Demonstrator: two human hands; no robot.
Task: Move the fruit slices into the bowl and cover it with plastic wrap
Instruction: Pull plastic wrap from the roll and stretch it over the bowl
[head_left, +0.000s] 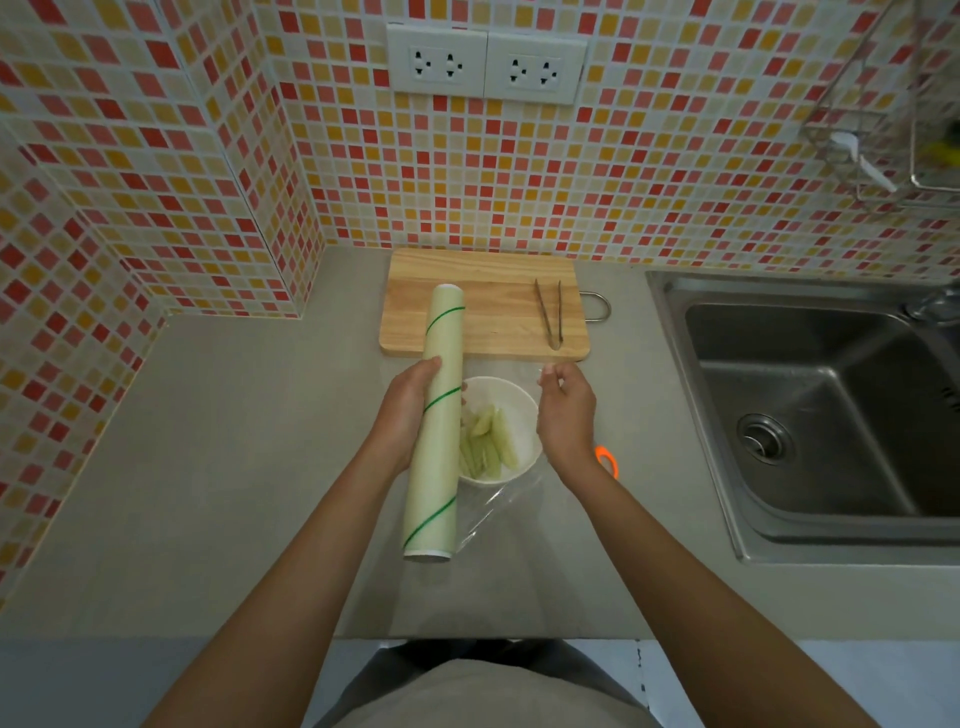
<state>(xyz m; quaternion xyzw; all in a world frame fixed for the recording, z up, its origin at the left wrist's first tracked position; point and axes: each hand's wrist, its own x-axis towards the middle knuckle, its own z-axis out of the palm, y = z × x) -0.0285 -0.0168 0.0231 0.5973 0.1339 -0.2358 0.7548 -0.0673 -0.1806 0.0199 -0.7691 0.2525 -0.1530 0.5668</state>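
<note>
Head view: near the board (483, 306), the roll (441, 415) runs near-to-far left of the bowl (524, 410) holding the slices (488, 441), gripped by the left hand (410, 410), while the right hand (566, 410) pinches film (498, 499) rightward across the bowl.

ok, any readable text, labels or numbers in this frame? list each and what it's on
None readable.
Wrap roll, held by the left hand: green diagonal lines only, no words.
Wall sockets: no legible marking.
Bottle in the wire rack: too blurred to tell whether it has a label.
Cutting board, tongs, bowl: no print visible.
</note>
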